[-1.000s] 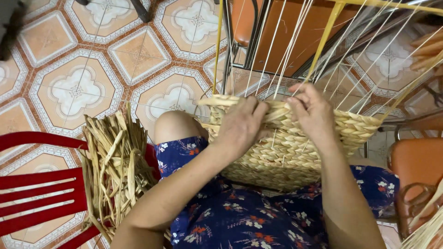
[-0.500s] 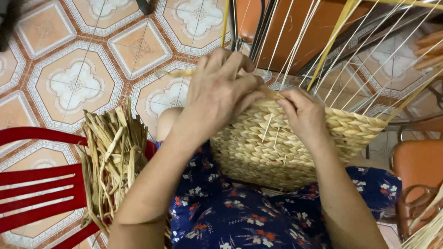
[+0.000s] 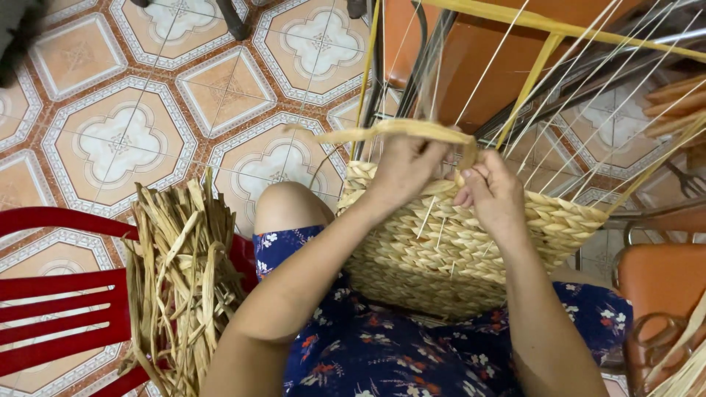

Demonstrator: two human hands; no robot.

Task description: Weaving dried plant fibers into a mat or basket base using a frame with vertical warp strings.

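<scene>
A half-woven straw basket (image 3: 471,242) sits in the centre of the frame on the person's lap, over a blue flowered dress (image 3: 412,353); its inside faces away, so what it holds cannot be seen. Thin pale upright stakes (image 3: 507,73) rise from its rim toward the upper right, some running out of the frame. The left hand (image 3: 401,173) is closed on a flat dried straw strand (image 3: 390,132) at the rim, the strand arching over to the right hand (image 3: 493,195), whose fingertips pinch it against the weave (the fingers' inner sides are hidden). At lower left a bundle of dried straw (image 3: 180,279) rests on a red plastic chair (image 3: 51,294), which is cut off by the frame edge. An orange seat (image 3: 658,279) shows at the right edge. Half a second ago the left hand was raised higher and spread over the rim; now it has dropped closer to the right hand.
</scene>
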